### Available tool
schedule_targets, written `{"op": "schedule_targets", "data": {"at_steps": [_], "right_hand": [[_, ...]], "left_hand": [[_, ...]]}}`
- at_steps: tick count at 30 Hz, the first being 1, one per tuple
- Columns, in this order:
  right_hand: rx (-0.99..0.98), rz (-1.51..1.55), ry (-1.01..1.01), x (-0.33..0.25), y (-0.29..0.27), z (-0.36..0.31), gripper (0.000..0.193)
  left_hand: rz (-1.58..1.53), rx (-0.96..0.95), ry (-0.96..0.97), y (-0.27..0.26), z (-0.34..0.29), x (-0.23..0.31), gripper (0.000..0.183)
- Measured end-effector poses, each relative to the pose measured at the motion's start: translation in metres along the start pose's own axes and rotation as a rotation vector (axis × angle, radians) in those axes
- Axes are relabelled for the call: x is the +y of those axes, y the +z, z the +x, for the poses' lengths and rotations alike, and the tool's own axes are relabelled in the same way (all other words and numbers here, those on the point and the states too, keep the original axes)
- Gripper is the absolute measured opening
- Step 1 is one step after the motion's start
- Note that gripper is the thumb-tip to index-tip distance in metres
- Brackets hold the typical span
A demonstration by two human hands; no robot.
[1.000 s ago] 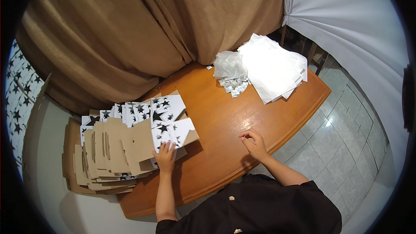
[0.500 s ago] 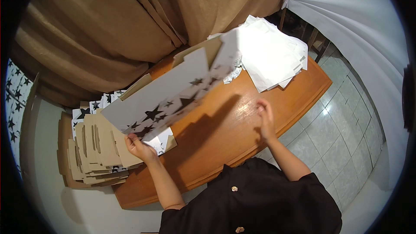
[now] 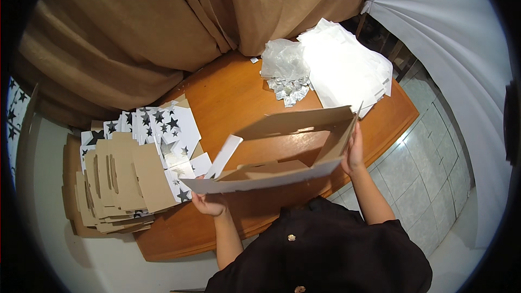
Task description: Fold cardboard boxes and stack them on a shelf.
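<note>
Between my two hands, a cardboard box [image 3: 282, 176] is held up over the near side of the wooden table, brown inside and white outside. Its walls stand folded out into a frame, and the tabletop shows through its middle. My left hand [image 3: 209, 204] grips the lower left corner, with the fingers partly hidden by the cardboard. At the right end, my right hand [image 3: 354, 149] is closed on the wall, its thumb side along the edge. A stack of flattened boxes [image 3: 122, 173], brown and white with black stars, lies left of my left hand.
A pile of white paper sheets [image 3: 347, 65] covers the far right of the wooden table [image 3: 217, 87]. Beside it are a clear plastic bag [image 3: 284, 58] and several small silvery packets [image 3: 290, 91]. Brown curtains [image 3: 125, 32] hang behind; a white curtain [image 3: 445, 43] hangs at right.
The box has come down and nearer to me, and its walls have opened out. My right hand, free before, has taken hold of its right end.
</note>
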State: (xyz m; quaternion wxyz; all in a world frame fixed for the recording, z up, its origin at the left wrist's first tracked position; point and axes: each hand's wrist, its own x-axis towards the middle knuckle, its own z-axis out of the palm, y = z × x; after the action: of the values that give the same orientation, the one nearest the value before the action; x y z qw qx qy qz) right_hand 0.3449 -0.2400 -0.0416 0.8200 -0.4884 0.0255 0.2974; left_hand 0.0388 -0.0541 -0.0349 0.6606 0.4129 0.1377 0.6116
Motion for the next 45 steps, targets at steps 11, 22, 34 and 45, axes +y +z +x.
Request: {"op": "schedule_targets", "data": {"at_steps": [11, 22, 34, 45], "right_hand": [[-0.14, 0.128, 0.139, 0.028, 0.01, 0.026, 0.037], [-0.163, -0.199, 0.115, 0.017, 0.021, 0.016, 0.039], [-0.168, -0.209, -0.029, 0.023, -0.006, 0.009, 0.033], [-0.18, -0.277, -0.005, 0.068, -0.077, 0.033, 0.039]], "left_hand": [[0.024, 0.153, -0.147, -0.003, 0.009, -0.019, 0.053], [-0.101, 0.236, -0.698, -0.027, 0.008, -0.053, 0.04], [0.352, -0.232, -0.627, -0.06, -0.007, -0.079, 0.049], [0.731, -0.156, -0.672, -0.085, -0.048, -0.106, 0.044]]}}
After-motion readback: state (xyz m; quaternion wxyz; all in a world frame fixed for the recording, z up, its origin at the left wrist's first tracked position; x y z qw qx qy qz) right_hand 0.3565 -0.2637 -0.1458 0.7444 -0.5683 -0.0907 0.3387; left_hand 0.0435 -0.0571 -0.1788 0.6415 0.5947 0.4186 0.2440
